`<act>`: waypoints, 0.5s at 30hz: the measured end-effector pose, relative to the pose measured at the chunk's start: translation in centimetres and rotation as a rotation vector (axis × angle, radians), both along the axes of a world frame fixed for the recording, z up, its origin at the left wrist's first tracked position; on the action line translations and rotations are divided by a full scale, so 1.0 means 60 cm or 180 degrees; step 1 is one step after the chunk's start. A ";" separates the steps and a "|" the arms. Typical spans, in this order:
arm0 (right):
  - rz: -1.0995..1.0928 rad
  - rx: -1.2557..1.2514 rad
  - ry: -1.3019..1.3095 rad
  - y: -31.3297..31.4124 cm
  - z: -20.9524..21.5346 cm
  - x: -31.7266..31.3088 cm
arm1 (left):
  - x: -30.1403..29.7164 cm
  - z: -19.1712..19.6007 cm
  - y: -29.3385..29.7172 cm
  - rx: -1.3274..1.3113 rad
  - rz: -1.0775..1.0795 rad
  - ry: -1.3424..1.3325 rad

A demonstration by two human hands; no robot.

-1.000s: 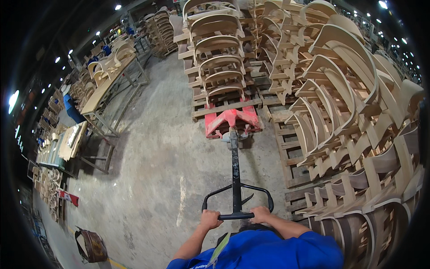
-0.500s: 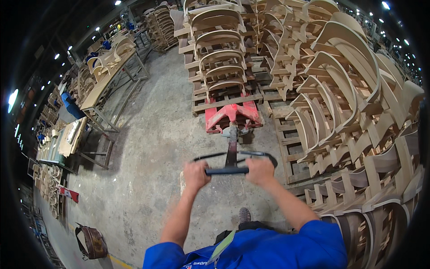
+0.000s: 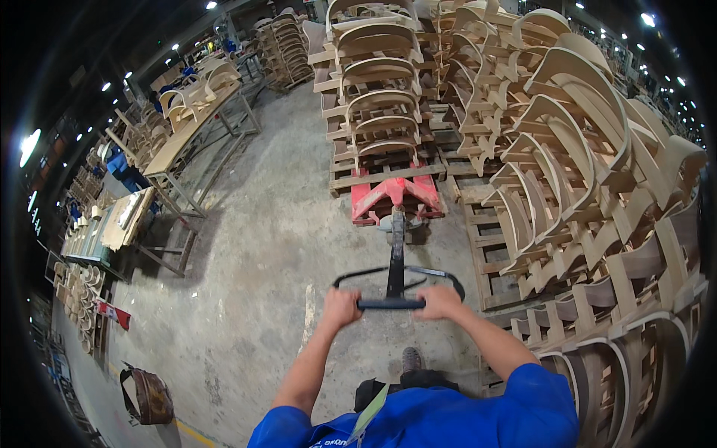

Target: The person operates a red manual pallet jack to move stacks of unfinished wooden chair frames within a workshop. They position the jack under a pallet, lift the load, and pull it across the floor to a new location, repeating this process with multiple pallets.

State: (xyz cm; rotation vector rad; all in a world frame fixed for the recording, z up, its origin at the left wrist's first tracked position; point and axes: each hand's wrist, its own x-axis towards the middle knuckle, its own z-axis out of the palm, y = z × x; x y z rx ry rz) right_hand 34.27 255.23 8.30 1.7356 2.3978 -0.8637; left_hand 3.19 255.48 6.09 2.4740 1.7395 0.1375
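Both my hands grip the black loop handle of a red pallet jack. My left hand (image 3: 343,307) is closed round the handle's left corner, and my right hand (image 3: 439,302) round its right corner. The pallet jack handle (image 3: 390,304) lies level in front of my body, its dark shaft running away to the red pallet jack body (image 3: 396,196). Beyond that, a wooden pallet (image 3: 388,178) carries a tall stack of curved wooden chair frames (image 3: 382,101). The jack's forks are hidden beneath the pallet.
More curved wooden frames (image 3: 556,160) stand piled on pallets close along my right. To the left are a long workbench (image 3: 190,134) with chair parts, a person in blue (image 3: 123,170), and a brown bag (image 3: 148,396) on the concrete floor (image 3: 246,254).
The handle and both hands have come slightly lower and to the right in view. The loaded jack also appears a little further right. Both hands keep their grip.
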 end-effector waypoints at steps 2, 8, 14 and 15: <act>-0.0162 0.0669 -0.0248 0.004 0.051 -0.034 | -0.005 0.032 0.023 0.0321 0.0104 -0.0240; -0.0270 0.0445 -0.0757 -0.120 -0.060 -0.046 | 0.022 -0.032 -0.098 -0.0492 -0.0031 0.0413; -0.0412 0.0258 -0.0753 -0.196 -0.086 -0.097 | -0.022 -0.035 -0.164 -0.0526 -0.0221 0.0440; -0.0444 0.0267 -0.0733 -0.217 -0.091 -0.109 | -0.031 -0.035 -0.169 -0.0633 -0.0096 0.0427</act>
